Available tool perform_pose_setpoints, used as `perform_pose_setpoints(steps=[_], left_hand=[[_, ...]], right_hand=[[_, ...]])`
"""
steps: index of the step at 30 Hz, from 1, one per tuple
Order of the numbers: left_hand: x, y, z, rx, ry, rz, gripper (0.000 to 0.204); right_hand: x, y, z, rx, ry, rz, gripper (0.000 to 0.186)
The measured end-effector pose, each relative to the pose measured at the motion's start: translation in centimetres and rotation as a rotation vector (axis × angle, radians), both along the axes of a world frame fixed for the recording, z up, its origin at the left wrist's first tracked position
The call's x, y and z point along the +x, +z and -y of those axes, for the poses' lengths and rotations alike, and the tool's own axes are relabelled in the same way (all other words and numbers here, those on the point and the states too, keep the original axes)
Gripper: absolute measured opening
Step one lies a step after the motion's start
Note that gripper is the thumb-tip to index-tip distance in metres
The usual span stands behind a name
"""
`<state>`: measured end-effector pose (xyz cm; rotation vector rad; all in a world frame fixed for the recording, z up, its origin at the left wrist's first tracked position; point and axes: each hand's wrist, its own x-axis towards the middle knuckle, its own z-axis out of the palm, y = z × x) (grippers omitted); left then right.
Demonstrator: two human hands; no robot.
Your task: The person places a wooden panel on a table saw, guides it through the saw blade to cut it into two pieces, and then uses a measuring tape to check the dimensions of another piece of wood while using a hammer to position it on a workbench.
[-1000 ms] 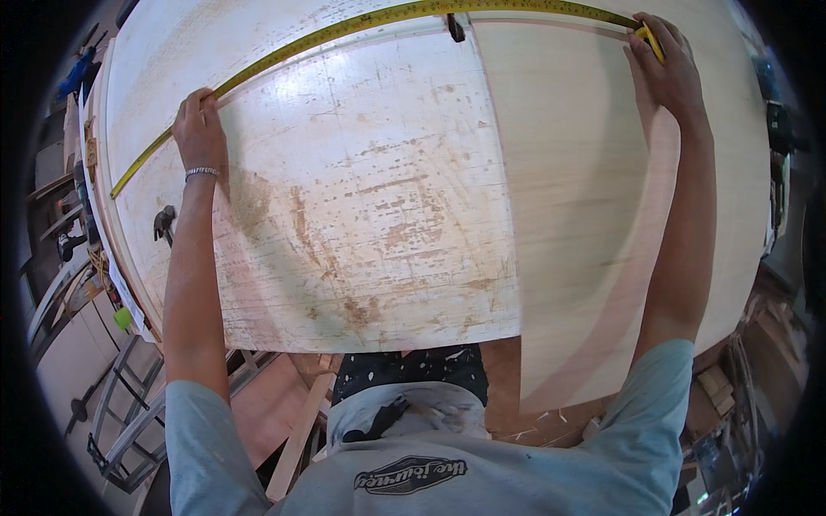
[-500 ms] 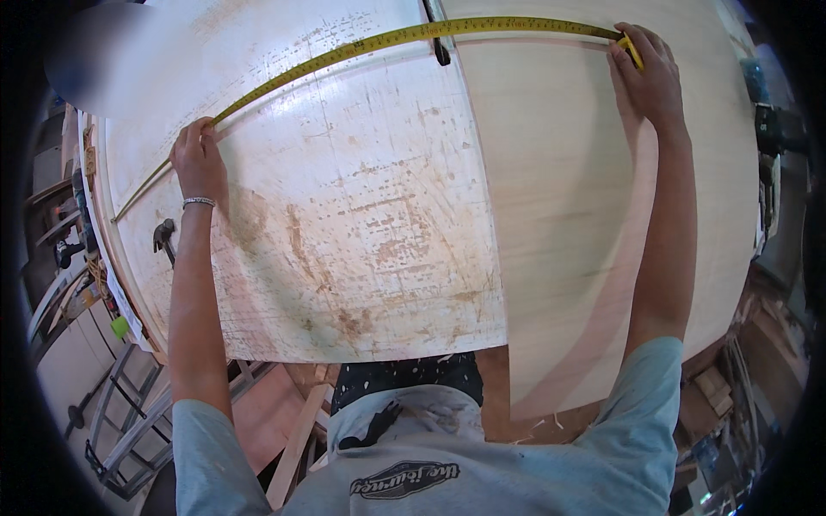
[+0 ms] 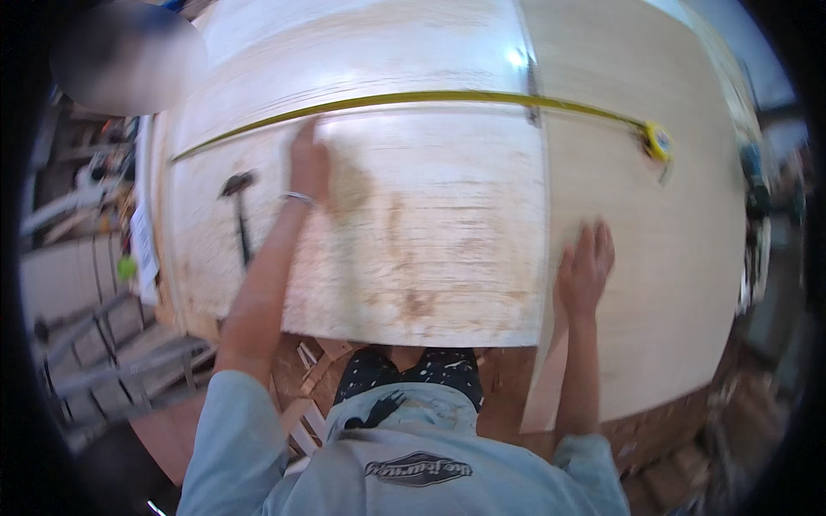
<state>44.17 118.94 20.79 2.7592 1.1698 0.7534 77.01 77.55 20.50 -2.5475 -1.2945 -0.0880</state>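
Observation:
A yellow tape measure (image 3: 657,142) lies on the right-hand pale wooden sheet (image 3: 645,224), its yellow blade (image 3: 413,98) drawn out leftward across the whitish worn board (image 3: 447,198). My left hand (image 3: 310,168), with a bracelet at the wrist, is at the near edge of the blade; motion smears its fingers, so whether it grips the blade cannot be told. Holding nothing, my right hand (image 3: 587,271) is over the near left part of the pale sheet with its fingers stretched out, apart from the tape measure. A hammer (image 3: 239,184) rests on the worn board left of my left forearm.
A metal frame like a ladder (image 3: 129,365) stands at the lower left, near a bright green object (image 3: 127,267). A dark power tool (image 3: 757,185) sits past the right edge. Wood offcuts (image 3: 314,370) lie on the floor below the board. A blurred round patch covers the upper left.
My right hand has let go of the tape measure and come down toward me. My left hand has moved right along the blade. The blade now lies straighter, and the view has shifted.

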Motion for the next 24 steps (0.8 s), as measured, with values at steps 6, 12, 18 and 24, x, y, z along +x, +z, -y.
perform_pose_setpoints(steps=[6, 12, 18, 24], left_hand=[[-10.4, 8.8, 19.7, -0.310, -0.342, -0.028, 0.049], [-35.0, 11.3, 27.0, -0.482, 0.194, 0.204, 0.040], [-58.1, 3.4, 26.1, -0.933, 1.018, 1.233, 0.047], [-67.2, -0.4, 17.5, -1.128, 1.121, 1.895, 0.078]], right_hand=[[-13.5, 1.6, 4.4, 0.091, -0.212, -0.169, 0.040], [-26.6, 5.4, -4.9, -0.050, -0.043, -0.423, 0.030], [-50.5, 8.2, -18.9, 0.098, 0.575, -0.610, 0.024], [-72.4, 4.4, -33.0, 0.086, 1.078, -0.665, 0.058]])
